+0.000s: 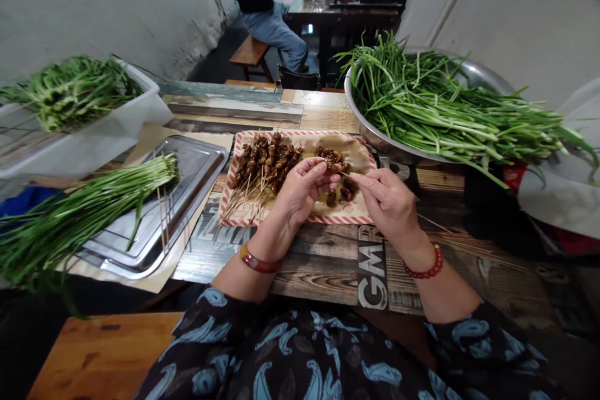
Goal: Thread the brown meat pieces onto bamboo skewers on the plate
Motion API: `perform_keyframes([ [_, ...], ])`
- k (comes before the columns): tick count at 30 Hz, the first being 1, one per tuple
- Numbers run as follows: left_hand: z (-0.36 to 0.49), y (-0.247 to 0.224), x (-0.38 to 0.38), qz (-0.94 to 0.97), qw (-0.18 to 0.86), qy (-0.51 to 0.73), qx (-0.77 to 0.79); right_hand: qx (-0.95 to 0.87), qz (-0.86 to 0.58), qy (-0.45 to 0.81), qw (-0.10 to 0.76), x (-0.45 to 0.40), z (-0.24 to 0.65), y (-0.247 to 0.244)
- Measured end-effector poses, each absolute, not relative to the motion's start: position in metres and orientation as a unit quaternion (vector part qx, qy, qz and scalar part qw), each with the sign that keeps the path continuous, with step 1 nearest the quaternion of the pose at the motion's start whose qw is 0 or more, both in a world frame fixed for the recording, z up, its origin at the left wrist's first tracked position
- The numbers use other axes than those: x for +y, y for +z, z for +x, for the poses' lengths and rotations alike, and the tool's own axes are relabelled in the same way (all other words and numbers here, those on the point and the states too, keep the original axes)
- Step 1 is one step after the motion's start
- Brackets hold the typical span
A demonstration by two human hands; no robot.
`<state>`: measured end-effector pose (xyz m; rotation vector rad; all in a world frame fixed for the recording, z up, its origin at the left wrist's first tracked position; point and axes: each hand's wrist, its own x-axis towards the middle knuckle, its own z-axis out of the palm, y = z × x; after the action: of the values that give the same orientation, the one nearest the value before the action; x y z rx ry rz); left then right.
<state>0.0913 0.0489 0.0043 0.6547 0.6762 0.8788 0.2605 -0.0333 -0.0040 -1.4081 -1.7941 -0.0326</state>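
My left hand (302, 190) pinches a dark, sauced piece of meat (332, 166) between thumb and fingers. In my right hand (387, 203) is a thin wooden skewer (345, 174), its tip reaching the piece in my left fingers. Both hands are over a paper-lined tray (340, 220) with a red-and-white striped rim. Several loaded meat skewers (262, 159) lie at the tray's left, their bare sticks pointing toward me. Loose sauced pieces (349, 190) rest on the tray's right side, partly hidden by my hands.
A steel bowl (370, 134) heaped with green chives (450, 112) stands at right. Left are a metal tray (140, 215) with skewered chives (103, 200) and a white bin (126, 122) of skewered greens. A bare skewer (434, 222) lies right. Behind, a person (257, 0) sits at another table.
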Motion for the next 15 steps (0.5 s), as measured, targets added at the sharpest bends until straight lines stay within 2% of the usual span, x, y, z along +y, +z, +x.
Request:
perform_keyframes([
  [15,0.0944,0.0018,0.0461,0.302,0.795,0.415,0.322,-0.72,-0.57,-0.019,0.395,-0.0329,0.2608,-0.0065],
])
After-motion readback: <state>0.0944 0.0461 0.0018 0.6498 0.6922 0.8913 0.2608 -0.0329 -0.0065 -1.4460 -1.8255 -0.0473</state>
